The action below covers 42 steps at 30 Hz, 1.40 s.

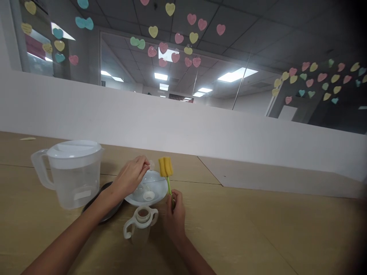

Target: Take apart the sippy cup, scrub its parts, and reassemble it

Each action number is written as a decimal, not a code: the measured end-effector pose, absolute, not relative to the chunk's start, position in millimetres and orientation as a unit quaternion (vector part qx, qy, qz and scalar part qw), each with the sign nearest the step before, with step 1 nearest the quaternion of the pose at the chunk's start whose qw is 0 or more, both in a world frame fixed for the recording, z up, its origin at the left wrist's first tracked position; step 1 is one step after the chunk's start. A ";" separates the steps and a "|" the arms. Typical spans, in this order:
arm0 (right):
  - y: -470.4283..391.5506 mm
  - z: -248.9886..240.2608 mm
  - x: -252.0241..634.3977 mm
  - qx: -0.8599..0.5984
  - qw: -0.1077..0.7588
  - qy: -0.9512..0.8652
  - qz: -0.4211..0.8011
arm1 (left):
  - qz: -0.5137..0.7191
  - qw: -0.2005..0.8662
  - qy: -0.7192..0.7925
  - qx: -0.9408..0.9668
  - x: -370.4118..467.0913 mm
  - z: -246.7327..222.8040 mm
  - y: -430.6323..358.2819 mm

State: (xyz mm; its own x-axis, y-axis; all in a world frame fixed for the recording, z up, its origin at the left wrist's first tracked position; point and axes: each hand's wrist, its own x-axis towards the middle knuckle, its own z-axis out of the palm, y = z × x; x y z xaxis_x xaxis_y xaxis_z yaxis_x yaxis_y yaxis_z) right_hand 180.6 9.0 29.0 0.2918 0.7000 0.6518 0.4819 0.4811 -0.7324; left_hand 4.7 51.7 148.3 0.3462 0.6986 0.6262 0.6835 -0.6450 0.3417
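My right hand (175, 217) is closed round the green handle of a bottle brush (166, 167), whose yellow sponge head points up. My left hand (132, 176) pinches a small clear rounded piece (151, 165), possibly a bottle teat, over the far side of a pale bowl (159, 194). Inside that bowl lies a white ring (148, 196); part of the bowl is hidden by my left hand. Between my forearms an open baby bottle (141, 229) with two white handles stands upright, in front of the bowl.
A clear lidded pitcher (78, 183) stands at the left, its handle facing left. Beside it a dark plate (112, 210) lies partly under my left forearm. The wooden table (243, 229) meets a low white wall (172, 122) below glass with heart-shaped notes.
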 end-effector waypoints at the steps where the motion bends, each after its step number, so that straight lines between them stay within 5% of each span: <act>1: 9.5 29.5 181.3 -0.505 0.627 -0.586 0.086 | 0.386 0.009 0.419 0.821 4.9 149.4 51.0; 18: 7.8 25.0 180.3 -0.478 0.586 -0.648 0.097 | 0.503 0.039 0.451 0.736 4.1 155.5 46.1; 31: 3.4 33.0 184.2 -0.351 0.586 -0.727 -0.070 | 0.547 0.086 0.453 0.698 -0.8 161.8 45.0; 42: 5.3 34.9 184.3 -0.408 0.641 -0.648 0.051 | 0.493 0.162 0.434 0.737 -5.1 157.8 53.8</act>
State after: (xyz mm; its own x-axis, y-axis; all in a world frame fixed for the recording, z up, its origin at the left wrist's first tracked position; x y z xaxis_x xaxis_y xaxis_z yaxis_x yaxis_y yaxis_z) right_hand 184.3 5.3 34.9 0.1545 0.5944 0.7892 0.4633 0.6620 -0.5892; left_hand -5.1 53.8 157.8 0.1374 0.7991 0.5853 0.4805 -0.5705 0.6661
